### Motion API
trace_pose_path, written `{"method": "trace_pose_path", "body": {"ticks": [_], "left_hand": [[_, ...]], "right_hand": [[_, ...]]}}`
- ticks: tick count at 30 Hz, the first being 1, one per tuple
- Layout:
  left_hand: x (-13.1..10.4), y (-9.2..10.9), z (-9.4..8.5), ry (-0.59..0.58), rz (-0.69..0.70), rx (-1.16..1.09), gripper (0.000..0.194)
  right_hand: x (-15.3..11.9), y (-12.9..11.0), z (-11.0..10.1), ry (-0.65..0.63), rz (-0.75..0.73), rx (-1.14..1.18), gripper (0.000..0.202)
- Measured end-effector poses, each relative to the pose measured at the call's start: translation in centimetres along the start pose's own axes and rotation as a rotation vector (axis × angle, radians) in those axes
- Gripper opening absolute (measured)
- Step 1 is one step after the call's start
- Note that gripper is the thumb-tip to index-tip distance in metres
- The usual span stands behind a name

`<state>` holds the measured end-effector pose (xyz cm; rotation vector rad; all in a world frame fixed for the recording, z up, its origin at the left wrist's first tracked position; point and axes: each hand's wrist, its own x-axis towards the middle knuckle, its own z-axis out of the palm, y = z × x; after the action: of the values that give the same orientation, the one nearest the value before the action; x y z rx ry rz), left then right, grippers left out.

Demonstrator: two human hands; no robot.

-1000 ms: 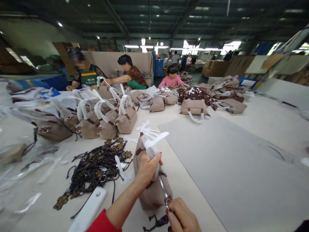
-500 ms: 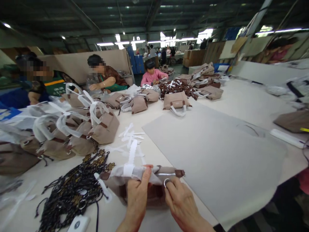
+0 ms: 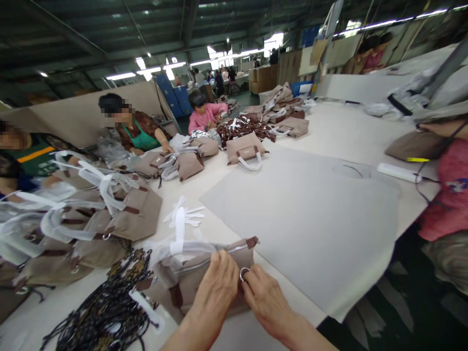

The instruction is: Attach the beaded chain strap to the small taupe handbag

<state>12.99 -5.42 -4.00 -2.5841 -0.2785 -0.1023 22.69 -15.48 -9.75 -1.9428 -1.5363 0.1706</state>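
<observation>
A taupe handbag [image 3: 193,280] with brown leather trim and a silver zipper lies near the table's front edge, its handles wrapped in white. Curled over its upper edge is my left hand [image 3: 219,280], fingers closed on the bag. Close beside it, my right hand [image 3: 261,295] is closed around a small metal ring [image 3: 244,274] at the bag's right part. What lies under the fingertips is hidden. Left of the bag is a heap of black cords and chains [image 3: 106,302]. White paper strips [image 3: 185,214] lie behind it.
Several wrapped-handle bags [image 3: 137,209] stand at left. A grey sheet [image 3: 303,209] covers the table's middle. Farther back are another bag [image 3: 243,146] and brown straps [image 3: 244,129]. People sit across the table; a person in red [image 3: 448,190] is at the right edge.
My left hand has turned over the bag's edge, and the hands are closer together. The bag's right end has risen. The view has swung right, showing the person in red.
</observation>
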Motion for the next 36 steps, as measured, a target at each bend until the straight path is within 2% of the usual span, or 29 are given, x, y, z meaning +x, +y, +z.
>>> {"method": "trace_pose_path", "body": {"ticks": [2, 4, 7, 10, 13, 16, 23, 28, 30, 34, 36], "left_hand": [[1.2, -0.9, -0.6, -0.166, 0.059, -0.002, 0.026], [1.8, -1.9, -1.3, -0.271, 0.136, -0.104, 0.021], [2.1, -3.1, -2.1, -0.378, 0.187, -0.215, 0.02], [2.2, -3.7, -2.4, -0.43, 0.163, -0.287, 0.023], [2.2, -4.0, -2.4, -0.39, 0.181, -0.41, 0.021], [2.0, -4.1, -2.3, -0.34, 0.273, -0.466, 0.013], [1.6, -5.0, -1.2, -0.242, 0.478, -0.45, 0.014], [0.8, -5.1, -0.5, -0.165, 0.54, -0.436, 0.014], [0.5, -5.0, -0.3, -0.146, 0.535, -0.431, 0.015], [0.3, -4.8, -0.5, -0.157, 0.511, -0.413, 0.015], [0.3, -4.6, -0.9, -0.177, 0.45, -0.384, 0.012]], "right_hand": [[-0.2, 0.1, -0.2, -0.017, 0.042, 0.066, 0.016], [-0.3, 0.0, -0.3, -0.023, 0.061, 0.14, 0.017], [-0.5, -0.3, -0.3, -0.041, 0.066, 0.236, 0.017], [-0.5, -0.7, -0.3, -0.04, 0.068, 0.284, 0.016], [-0.3, -1.1, -0.2, -0.008, 0.051, 0.31, 0.017], [0.0, -1.5, 0.1, 0.01, 0.02, 0.365, 0.018], [-0.5, -1.9, -0.5, -0.153, 0.025, 0.466, 0.017], [-0.8, -1.7, -0.6, -0.2, 0.035, 0.537, 0.016], [-0.8, -1.7, -0.3, -0.172, 0.056, 0.53, 0.018], [-0.7, -2.3, 0.8, -0.038, 0.105, 0.411, 0.019], [-0.7, -2.6, 1.4, 0.015, 0.133, 0.35, 0.02]]}}
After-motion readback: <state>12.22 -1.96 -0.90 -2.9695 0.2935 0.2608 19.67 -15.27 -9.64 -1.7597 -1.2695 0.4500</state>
